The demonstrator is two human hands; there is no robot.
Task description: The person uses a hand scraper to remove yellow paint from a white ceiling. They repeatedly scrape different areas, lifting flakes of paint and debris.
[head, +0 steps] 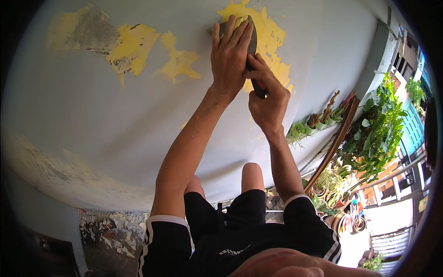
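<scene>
A scraper with a wide dark metal blade (253, 38) lies nearly flat against the grey painted wall (145, 110). My right hand (270, 91) is closed around its black and red handle (258, 88). With fingers spread, my left hand (231, 52) presses on the blade from above. Some pale yellow flakes (241, 21) sit at the blade's far end, partly hidden by the fingers. Bare yellow wall (273, 41) with ragged paint edges shows to the right of the blade. Small flecks cling to my left wrist.
More yellow patches (136, 45) and a grey-stained area (93, 29) mark the wall at left. Several small potted plants (322, 123) line a ledge at right, beside a long brown wooden strip (332, 149). Paint chips (117, 228) litter the lower left. Leafy plants (377, 121) stand beyond.
</scene>
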